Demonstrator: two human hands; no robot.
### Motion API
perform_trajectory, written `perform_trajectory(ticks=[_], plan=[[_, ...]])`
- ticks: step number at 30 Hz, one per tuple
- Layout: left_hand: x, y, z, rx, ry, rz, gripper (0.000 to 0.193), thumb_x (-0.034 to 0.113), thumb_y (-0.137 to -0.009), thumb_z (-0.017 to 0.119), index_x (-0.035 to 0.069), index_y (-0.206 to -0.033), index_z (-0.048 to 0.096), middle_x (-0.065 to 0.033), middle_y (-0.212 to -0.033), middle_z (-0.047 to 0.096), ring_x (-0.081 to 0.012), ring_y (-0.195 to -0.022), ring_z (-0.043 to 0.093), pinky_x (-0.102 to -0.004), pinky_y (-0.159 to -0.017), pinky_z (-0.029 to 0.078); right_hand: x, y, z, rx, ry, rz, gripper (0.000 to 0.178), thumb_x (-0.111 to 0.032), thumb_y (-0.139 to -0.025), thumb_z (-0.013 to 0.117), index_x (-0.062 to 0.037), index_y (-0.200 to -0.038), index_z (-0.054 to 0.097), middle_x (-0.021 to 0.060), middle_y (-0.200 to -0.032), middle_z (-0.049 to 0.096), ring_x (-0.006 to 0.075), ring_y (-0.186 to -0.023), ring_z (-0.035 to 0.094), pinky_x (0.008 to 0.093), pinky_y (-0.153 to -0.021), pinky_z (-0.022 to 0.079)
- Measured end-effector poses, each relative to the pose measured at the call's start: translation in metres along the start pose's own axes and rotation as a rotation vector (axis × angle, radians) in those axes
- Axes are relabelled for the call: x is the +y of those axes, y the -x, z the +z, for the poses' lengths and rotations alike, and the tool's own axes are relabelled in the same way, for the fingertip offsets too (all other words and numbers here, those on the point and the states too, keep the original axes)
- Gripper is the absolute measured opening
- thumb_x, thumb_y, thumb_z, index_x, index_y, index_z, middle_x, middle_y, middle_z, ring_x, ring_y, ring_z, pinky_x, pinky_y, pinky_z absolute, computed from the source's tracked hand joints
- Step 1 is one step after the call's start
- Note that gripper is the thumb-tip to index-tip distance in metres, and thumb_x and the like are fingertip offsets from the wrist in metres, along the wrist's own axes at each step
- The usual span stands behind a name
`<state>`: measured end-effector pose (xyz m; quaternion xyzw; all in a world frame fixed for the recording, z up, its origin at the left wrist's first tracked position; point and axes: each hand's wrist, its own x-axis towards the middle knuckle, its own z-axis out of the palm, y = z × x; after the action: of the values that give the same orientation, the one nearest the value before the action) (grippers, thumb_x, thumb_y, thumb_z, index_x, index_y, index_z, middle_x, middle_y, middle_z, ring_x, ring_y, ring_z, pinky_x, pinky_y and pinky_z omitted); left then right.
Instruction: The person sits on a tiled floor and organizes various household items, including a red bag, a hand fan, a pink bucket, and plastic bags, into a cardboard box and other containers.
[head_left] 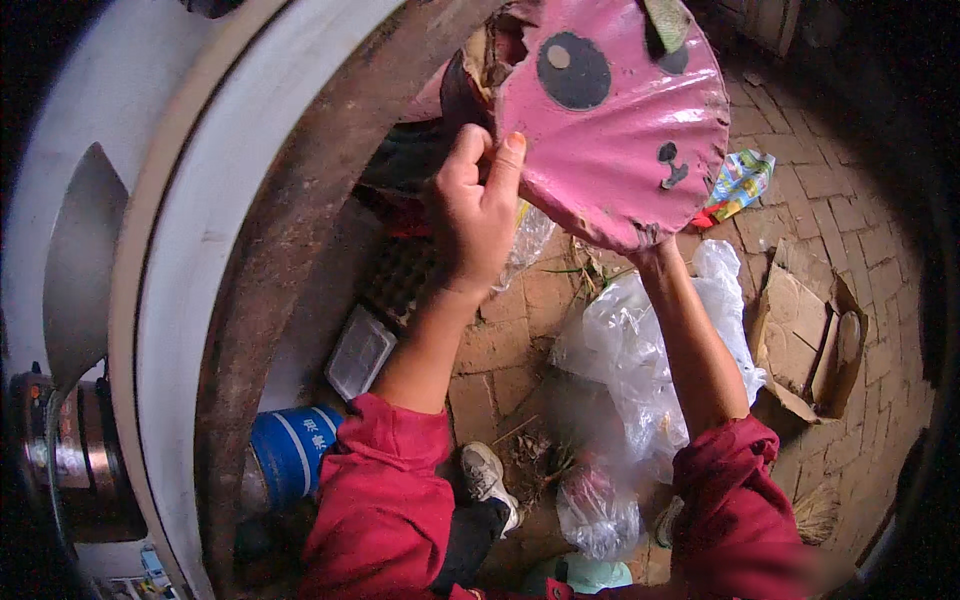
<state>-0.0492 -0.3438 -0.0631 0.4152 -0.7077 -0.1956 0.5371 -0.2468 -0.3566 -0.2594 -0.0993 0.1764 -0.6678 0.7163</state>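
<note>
A worn, round pink cushion-like piece with a black-eyed cartoon animal face is held up in front of me at the top. Its surface is creased, and its left edge is torn, showing brown material inside. My left hand is closed at that left edge, thumb up and fingers curled, gripping the rim. My right hand reaches up behind the lower rim; only the wrist shows and its fingers are hidden by the pink piece.
Below my arms lie clear plastic bags on the brick floor. An opened cardboard box and a colourful wrapper lie right. At left are a worn wooden edge, a blue bucket and a clear plastic box.
</note>
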Motion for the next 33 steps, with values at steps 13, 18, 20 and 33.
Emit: perform_trajectory(ticks=[13, 18, 20, 33], plan=[[-0.069, -0.029, -0.088, 0.482, 0.675, -0.511, 0.014, 0.013, -0.088, 0.056, 0.004, -0.099, 0.058, -0.0061, -0.098, 0.06, -0.0181, -0.088, 0.057, -0.0317, -0.078, 0.047, -0.01, -0.052, 0.153, -0.171, 0.359, -0.081, 0.062, -0.058, -0.09, 0.039, -0.0076, -0.125, 0.047, 0.0101, -0.108, 0.057, 0.0182, -0.093, 0.054, 0.0319, -0.078, 0.046], [-0.099, -0.052, -0.087, 0.647, 0.643, -0.411, 0.027, 0.01, -0.089, 0.051, -0.003, -0.112, 0.053, -0.0132, -0.108, 0.059, -0.024, -0.097, 0.058, -0.0333, -0.081, 0.049, -0.006, -0.126, 0.172, -0.243, 0.663, -0.266, 0.054, -0.048, -0.091, 0.045, -0.0119, -0.131, 0.041, 0.0019, -0.116, 0.054, 0.0175, -0.113, 0.047, 0.0326, -0.09, 0.04], [-0.093, -0.055, -0.073, 0.625, 0.616, -0.439, 0.033, 0.013, -0.089, 0.053, -0.003, -0.118, 0.049, -0.013, -0.12, 0.053, -0.0268, -0.11, 0.052, -0.0385, -0.091, 0.045, 0.005, -0.15, 0.154, -0.345, 0.672, -0.158, 0.054, -0.045, -0.09, 0.048, -0.0125, -0.132, 0.038, 0.0011, -0.113, 0.055, 0.016, -0.108, 0.049, 0.0327, -0.09, 0.039], [-0.16, -0.07, -0.079, 0.497, 0.389, -0.794, 0.074, 0.047, -0.088, 0.054, 0.013, -0.143, 0.019, -0.0093, -0.144, 0.027, -0.0294, -0.128, 0.035, -0.0429, -0.103, 0.037, 0.092, -0.001, 0.091, -0.191, 1.666, -0.083, 0.026, -0.027, -0.083, 0.051, -0.0086, -0.097, 0.064, 0.0225, -0.09, 0.063, 0.0399, -0.087, 0.061, 0.0451, -0.077, 0.049]])
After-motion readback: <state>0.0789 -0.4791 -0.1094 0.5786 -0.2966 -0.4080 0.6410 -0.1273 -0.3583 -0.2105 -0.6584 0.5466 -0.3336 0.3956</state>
